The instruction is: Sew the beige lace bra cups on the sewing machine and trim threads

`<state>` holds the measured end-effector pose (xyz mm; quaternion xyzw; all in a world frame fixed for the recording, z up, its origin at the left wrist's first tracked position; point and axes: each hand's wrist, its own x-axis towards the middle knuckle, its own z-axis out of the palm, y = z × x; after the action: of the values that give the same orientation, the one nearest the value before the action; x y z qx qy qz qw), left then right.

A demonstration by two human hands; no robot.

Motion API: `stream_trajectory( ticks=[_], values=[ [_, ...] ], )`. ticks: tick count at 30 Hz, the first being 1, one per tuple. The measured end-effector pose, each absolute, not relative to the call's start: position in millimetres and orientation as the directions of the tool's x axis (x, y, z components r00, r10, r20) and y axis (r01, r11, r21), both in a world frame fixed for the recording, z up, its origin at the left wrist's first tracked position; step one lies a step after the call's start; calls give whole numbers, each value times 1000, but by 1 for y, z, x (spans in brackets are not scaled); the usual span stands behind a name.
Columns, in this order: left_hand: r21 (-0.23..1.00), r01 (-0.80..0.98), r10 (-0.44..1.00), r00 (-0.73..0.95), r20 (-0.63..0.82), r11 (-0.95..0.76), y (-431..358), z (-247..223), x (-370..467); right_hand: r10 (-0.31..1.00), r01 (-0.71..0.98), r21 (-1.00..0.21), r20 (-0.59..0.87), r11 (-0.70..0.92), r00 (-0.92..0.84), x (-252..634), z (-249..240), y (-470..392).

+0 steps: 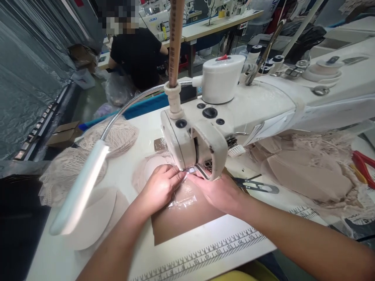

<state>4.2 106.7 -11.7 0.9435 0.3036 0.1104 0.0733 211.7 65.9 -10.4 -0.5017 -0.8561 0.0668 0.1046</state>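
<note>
Both hands meet under the head of a white sewing machine [187,144]. My left hand [162,185] presses with its fingers together on beige lace fabric [140,173], just left of the presser foot [191,170]. On the other side, my right hand [218,191] has its fingers closed and pointing at the foot, partly hidden by the machine head. Beneath the hands a brown sheet [181,222] with shiny clear tape [187,201] covers the machine bed. Whatever lies between the fingertips is too small to make out.
A lit lamp [80,191] on a bent metal neck stands at the left, over lace pieces [114,136]. Thread snips [258,185] lie right of my right hand, near stacked beige cups [307,171]. Red-handled scissors [365,166] are at the far right. A person [136,54] sits ahead.
</note>
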Motion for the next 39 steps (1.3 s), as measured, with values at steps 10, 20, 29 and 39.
stream_trajectory(
  ticks=[10, 20, 29, 39],
  values=[
    [177, 584, 610, 763, 212, -792, 112, -14, 5, 857, 818, -253, 152, 516, -493, 216, -13, 67],
    [52, 723, 724, 682, 101, -689, 95, 6, 2, 854, 808, -287, 252, 514, -455, 219, -16, 68],
    [233, 692, 707, 707, -27, -683, 67, 18, 16, 838, 808, -252, 296, 532, -459, 221, -18, 68],
    [81, 724, 726, 687, 1, -685, 64, 12, 19, 813, 754, -312, 295, 578, -502, 226, -20, 63]
  ],
)
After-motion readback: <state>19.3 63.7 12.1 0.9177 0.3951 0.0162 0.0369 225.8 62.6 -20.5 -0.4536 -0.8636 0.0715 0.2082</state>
